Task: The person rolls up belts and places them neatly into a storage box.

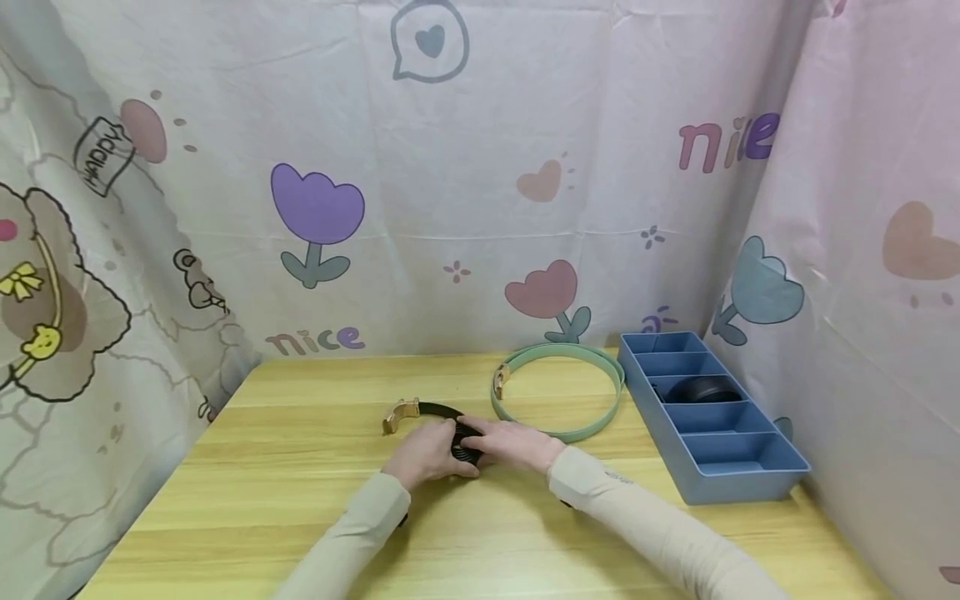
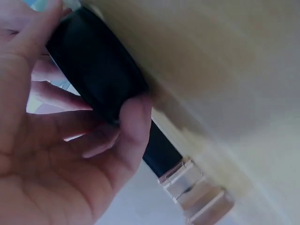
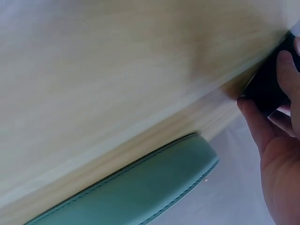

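Observation:
A black belt [image 1: 467, 443] is wound into a tight coil near the middle of the table. Its short loose end runs left to a gold buckle [image 1: 401, 414], which also shows in the left wrist view. Around the coil's left side, my left hand [image 1: 426, 454] grips with thumb and fingers. My right hand [image 1: 517, 443] holds the coil from the right; the right wrist view has its thumb and fingers on the black band [image 3: 269, 82]. Behind the right hand lies a green belt [image 1: 618, 387] in a wide loop with a gold buckle.
A blue divided box [image 1: 750, 492] stands at the table's right side, with a dark coiled item [image 1: 703, 389] in one middle compartment. Printed curtains [image 1: 450, 167] hang behind the wooden table [image 1: 247, 467] and along both sides.

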Demonstrator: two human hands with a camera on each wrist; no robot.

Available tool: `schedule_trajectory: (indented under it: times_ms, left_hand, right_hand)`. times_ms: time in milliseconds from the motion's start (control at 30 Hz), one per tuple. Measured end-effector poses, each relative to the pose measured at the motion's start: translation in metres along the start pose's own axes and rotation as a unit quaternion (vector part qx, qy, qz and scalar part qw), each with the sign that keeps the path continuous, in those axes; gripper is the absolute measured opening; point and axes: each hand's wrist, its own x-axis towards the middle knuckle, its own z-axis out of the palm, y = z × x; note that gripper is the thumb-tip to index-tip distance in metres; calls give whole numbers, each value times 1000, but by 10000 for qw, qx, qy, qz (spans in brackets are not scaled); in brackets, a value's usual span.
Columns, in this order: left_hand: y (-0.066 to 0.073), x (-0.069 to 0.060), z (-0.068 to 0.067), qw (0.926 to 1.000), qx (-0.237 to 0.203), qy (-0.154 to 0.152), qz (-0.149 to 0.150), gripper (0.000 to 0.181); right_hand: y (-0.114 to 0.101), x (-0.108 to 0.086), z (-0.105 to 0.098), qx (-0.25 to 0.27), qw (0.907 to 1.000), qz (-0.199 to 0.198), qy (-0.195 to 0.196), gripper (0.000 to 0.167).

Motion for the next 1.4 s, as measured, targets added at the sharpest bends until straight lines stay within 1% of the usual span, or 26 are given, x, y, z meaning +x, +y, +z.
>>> schedule_trajectory:
  times_ms: [67,133,200,300,367,467,533,600,667,767,800,867,933,1033,1100,1167,1233,1267,1333,1367,1400]
  left_hand:
    - [0,1,0,9999,95,-13,45,77]
    - [-1,2,-2,9998,55,-126,136,77]
    - [-4,3,-4,9992,-40,-272,279,80]
    - [-6,3,-6,9982,-206,-400,398,76]
    - [-6,3,-6,9983,-281,-350,373,72]
    - [-3,2,-4,9990,-384,-153,196,66]
    - [-1,2,-2,9995,-309,-25,83,66]
    - [0,1,-2,9997,-208,-16,88,64]
    - [-2,2,-3,9996,-88,-106,242,64]
    - [-6,4,-6,9981,-174,-319,493,66]
    - [-7,4,-7,9975,-219,-379,546,67]
    - [-10,4,-7,9973,-278,-394,555,68]
    - [-11,4,-8,9974,-250,-337,578,70]
    - [-15,4,-11,9974,-282,-218,632,67]
    - [-19,4,-14,9967,-510,-168,610,62]
    - [-23,4,-20,9946,-930,-90,462,51]
    - [-28,5,-24,9913,-1274,131,310,37]
    - [-30,5,-26,9905,-1320,313,218,30]
    - [-35,6,-28,9915,-1103,696,-10,20]
    - [-37,7,-28,9924,-901,832,-113,19]
    - [-39,7,-28,9933,-671,899,-264,23]
  right_hand:
    - [2,-1,0,54,10000,34,-77,41]
    - [4,-1,0,205,9997,104,-110,43]
    - [7,-2,0,383,9990,194,-126,45]
    - [8,-1,0,514,9983,254,-113,47]
    - [8,-1,0,528,9983,242,-67,47]
    - [6,0,-1,513,9984,228,39,44]
    - [4,0,-1,538,9983,230,83,42]
    - [3,1,-2,591,9979,247,80,41]
    - [2,1,-2,655,9975,282,24,42]
    - [1,2,-3,782,9960,419,-102,44]
    - [1,2,-2,799,9957,453,-123,45]
    - [0,3,-3,816,9954,488,-118,45]
    - [-1,4,-2,802,9956,489,-70,44]
    - [-1,6,2,774,9958,495,-8,46]
    - [-1,8,4,779,9957,508,18,46]
    - [0,9,5,791,9952,571,34,48]
    - [0,9,6,783,9948,649,33,49]
    - [1,10,6,785,9945,688,31,50]
    - [2,10,6,774,9938,798,12,52]
    - [2,10,6,779,9933,852,-3,52]
    - [2,10,6,771,9929,901,-24,52]
